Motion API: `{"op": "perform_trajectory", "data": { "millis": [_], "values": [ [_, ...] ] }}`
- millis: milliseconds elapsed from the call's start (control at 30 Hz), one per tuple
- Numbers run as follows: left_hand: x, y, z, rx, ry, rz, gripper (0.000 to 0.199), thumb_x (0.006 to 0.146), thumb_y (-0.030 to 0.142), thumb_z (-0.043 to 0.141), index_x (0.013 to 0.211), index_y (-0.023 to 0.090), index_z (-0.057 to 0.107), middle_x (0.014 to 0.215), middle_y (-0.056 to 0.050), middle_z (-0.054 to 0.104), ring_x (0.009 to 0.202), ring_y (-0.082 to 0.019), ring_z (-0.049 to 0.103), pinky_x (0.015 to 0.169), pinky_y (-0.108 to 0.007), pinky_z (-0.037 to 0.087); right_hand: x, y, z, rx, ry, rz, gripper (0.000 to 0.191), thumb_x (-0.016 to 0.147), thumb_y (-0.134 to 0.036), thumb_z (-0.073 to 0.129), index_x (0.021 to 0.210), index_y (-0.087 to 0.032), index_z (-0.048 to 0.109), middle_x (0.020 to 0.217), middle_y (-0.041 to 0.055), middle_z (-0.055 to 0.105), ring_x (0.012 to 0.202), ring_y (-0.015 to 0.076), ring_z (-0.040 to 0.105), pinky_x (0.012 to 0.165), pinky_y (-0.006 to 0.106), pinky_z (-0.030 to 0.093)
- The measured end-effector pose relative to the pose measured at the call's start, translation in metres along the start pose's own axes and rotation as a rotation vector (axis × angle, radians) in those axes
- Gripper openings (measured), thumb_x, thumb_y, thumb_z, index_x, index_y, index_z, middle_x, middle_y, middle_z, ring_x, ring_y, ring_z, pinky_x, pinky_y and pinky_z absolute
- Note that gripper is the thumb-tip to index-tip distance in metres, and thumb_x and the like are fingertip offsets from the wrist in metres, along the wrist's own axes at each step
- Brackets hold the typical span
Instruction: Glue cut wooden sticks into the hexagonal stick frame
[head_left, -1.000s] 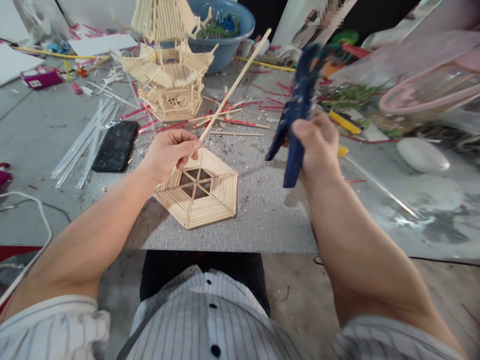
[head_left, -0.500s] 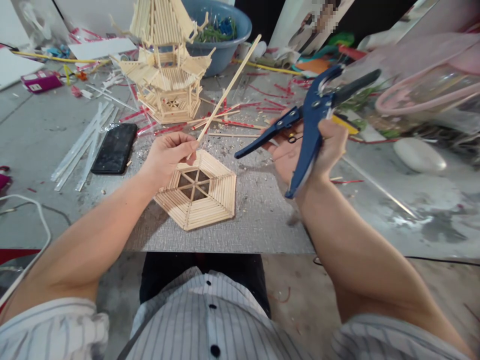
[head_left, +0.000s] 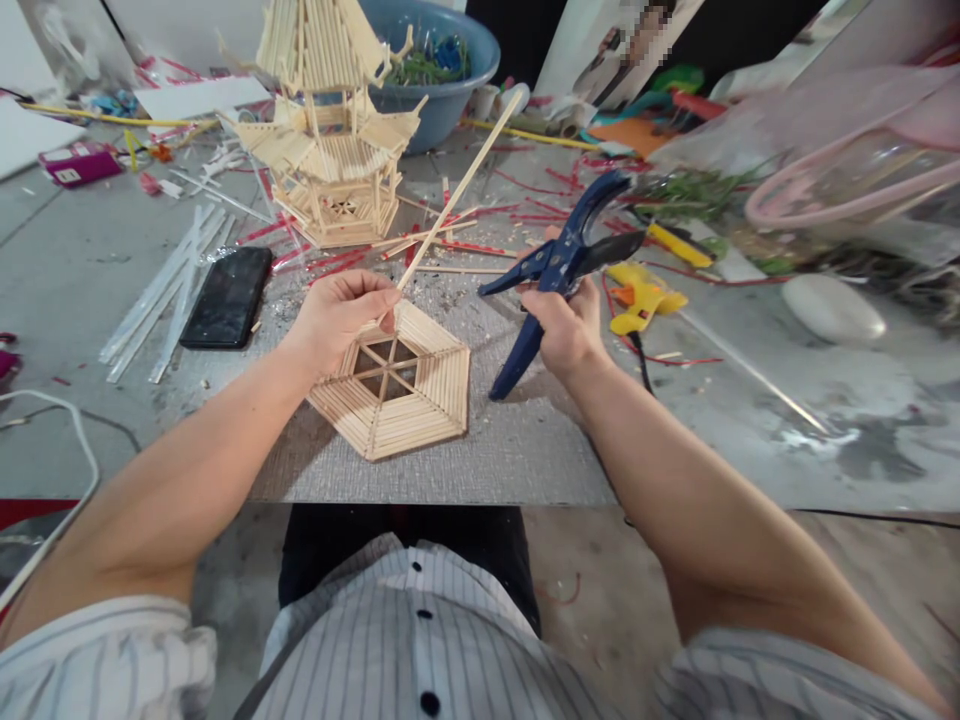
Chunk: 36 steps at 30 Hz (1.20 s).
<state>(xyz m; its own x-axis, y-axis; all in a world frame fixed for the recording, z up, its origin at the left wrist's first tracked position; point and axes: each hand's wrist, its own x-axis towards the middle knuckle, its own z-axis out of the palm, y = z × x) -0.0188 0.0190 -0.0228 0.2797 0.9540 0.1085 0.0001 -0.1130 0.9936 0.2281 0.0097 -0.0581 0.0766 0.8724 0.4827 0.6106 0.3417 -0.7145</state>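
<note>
Between thumb and fingers, my left hand (head_left: 352, 305) pinches the lower end of a long thin wooden stick (head_left: 461, 190), which slants up to the right. Below it a hexagonal panel of glued sticks (head_left: 420, 420) lies flat near the table's front edge, with spokes across its open centre. My right hand (head_left: 566, 325) is closed around a blue-handled cutter (head_left: 555, 265), its dark blade pointing to the right and its handles spread apart. The cutter is held above the table, to the right of the panel and apart from the stick.
A stick-built pagoda model (head_left: 337, 150) stands at the back, before a blue basin (head_left: 450, 100). A black phone (head_left: 227, 298) and clear glue sticks (head_left: 161, 290) lie left. On the right are a yellow glue gun (head_left: 641, 298), a white stone (head_left: 832, 308) and a pink-rimmed bag (head_left: 847, 200).
My right hand has moved left and lower with the cutter, closing round it and uncovering the glue gun. The stick's upper end has dipped slightly; my left hand has barely moved.
</note>
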Motion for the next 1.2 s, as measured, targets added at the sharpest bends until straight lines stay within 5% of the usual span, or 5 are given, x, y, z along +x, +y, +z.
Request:
{"op": "perform_trajectory", "data": {
  "millis": [400,633,767,933,1200],
  "values": [
    [-0.001,0.001,0.002,0.011,-0.018,-0.007,0.008,0.071,0.022,0.063,0.069,0.016,0.060,0.055,0.003,0.058,0.051,-0.006,0.053,0.058,-0.021,0.046,0.004,0.010,0.000,0.176,-0.189,0.099,0.064,0.076,-0.061,0.045,0.132,-0.031,0.037,0.122,0.0066,0.054,0.111,0.0257,0.052,0.093,0.048,0.044],
    [-0.001,0.001,0.001,-0.047,-0.046,0.028,0.007,0.072,0.020,0.064,0.067,0.015,0.060,0.054,0.003,0.058,0.050,-0.005,0.053,0.056,-0.019,0.045,0.007,0.005,-0.009,0.205,-0.472,0.118,0.093,0.061,-0.068,0.062,0.139,-0.029,0.030,0.149,0.0039,0.031,0.138,0.0304,0.025,0.111,0.051,0.025],
    [-0.001,0.001,0.001,-0.089,-0.063,0.045,0.007,0.072,0.018,0.064,0.067,0.015,0.061,0.053,0.003,0.059,0.048,-0.005,0.053,0.053,-0.019,0.045,0.009,0.013,-0.005,0.028,-0.552,0.012,0.113,0.054,-0.061,0.070,0.147,-0.022,0.018,0.151,0.0105,0.024,0.140,0.0330,0.022,0.113,0.053,0.019],
    [-0.002,0.004,0.002,-0.100,-0.037,0.033,0.006,0.071,0.015,0.063,0.065,0.015,0.062,0.052,0.003,0.060,0.046,-0.005,0.052,0.049,-0.018,0.044,0.010,0.013,0.002,-0.324,-0.591,-0.050,0.091,0.063,-0.052,0.066,0.143,-0.022,0.035,0.145,0.0160,0.034,0.138,0.0371,0.025,0.109,0.063,0.015],
    [-0.001,0.005,0.001,-0.103,-0.020,0.037,0.006,0.072,0.014,0.062,0.066,0.015,0.061,0.051,0.004,0.059,0.045,-0.004,0.052,0.048,-0.018,0.043,0.013,0.010,-0.016,-0.495,-0.841,-0.032,0.115,0.064,-0.059,0.064,0.151,-0.021,0.000,0.157,0.0166,-0.002,0.143,0.0384,-0.006,0.105,0.070,0.003]
  ]
}}
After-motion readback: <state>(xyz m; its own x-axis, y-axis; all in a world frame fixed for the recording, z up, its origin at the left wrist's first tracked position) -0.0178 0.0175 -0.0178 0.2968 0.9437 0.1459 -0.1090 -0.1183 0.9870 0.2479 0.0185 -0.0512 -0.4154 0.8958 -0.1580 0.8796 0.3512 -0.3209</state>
